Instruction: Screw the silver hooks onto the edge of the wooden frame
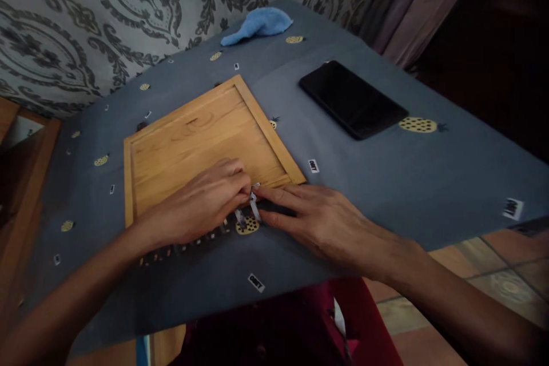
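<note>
A framed wooden panel [193, 131] lies flat on the table. Along its near edge runs a row of small dark and shiny pieces [210, 236], too blurred to name. A thin whitish strip [255, 207] sticks out there toward me, close to the panel's right corner. My left hand [210, 197] rests over the near edge with its fingers curled together beside the strip; what they pinch is hidden. From the right, my right hand [317, 214] reaches in, its index finger and thumb at the two ends of the strip, gripping it.
A black smartphone [352, 98] lies to the right of the panel. Near the wall is a crumpled blue cloth [259, 25]. The grey tablecloth [171, 291] has pineapple prints. A red chair [364, 320] stands at the near edge, and wooden furniture [32, 183] at the left.
</note>
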`<state>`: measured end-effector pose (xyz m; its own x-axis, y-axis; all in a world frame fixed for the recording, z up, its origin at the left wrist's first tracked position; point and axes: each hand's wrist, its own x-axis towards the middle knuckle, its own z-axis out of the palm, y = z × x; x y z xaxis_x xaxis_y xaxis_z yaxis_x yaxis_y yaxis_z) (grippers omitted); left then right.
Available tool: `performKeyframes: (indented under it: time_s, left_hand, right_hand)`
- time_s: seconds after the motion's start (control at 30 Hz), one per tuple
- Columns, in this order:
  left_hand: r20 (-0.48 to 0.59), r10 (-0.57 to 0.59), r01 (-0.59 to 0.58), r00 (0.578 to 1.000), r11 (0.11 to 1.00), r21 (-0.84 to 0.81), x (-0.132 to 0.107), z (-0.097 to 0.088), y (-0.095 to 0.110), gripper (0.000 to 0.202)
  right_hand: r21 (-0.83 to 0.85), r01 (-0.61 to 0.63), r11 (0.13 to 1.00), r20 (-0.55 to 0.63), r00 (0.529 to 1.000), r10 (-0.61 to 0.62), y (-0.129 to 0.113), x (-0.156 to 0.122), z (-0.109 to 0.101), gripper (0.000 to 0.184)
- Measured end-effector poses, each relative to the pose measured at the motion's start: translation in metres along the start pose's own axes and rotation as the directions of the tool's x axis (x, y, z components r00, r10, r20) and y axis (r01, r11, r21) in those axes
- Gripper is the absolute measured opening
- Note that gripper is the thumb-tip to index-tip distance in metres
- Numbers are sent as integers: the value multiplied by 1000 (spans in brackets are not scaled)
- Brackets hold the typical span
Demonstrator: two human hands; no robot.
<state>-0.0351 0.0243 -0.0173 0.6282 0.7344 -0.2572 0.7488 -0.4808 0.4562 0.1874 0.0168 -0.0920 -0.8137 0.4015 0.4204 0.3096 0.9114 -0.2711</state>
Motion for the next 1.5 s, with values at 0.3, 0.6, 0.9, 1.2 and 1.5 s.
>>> performKeyframes:
  time_s: [0.3, 0.6, 0.9, 1.2, 1.5]
  left_hand:
    - [11, 16, -16, 1000, 999, 43, 3, -1, 1, 23]
    - [-29, -61, 62, 998, 998, 26, 1, 0, 2, 18]
    - [-192, -158, 153, 969, 987, -40, -31, -1, -12, 9]
    - [-110, -207, 213, 972, 976, 40, -41, 4, -24, 11]
    - [-171, -222, 242, 960, 965, 105, -48, 7, -24, 12]
  right_hand:
    - [13, -5, 1000, -24, 1000, 5, 0, -1, 2, 31]
    - [-6, -5, 1000, -15, 1000, 5, -1, -1, 1, 30]
    - [15, 2, 1000, -43, 999, -1, 0, -2, 4, 31]
    - [10, -8, 1000, -28, 1000, 8, 1, -2, 6, 25]
    - [15, -8, 1000, -26, 1000, 8, 0, -3, 5, 26]
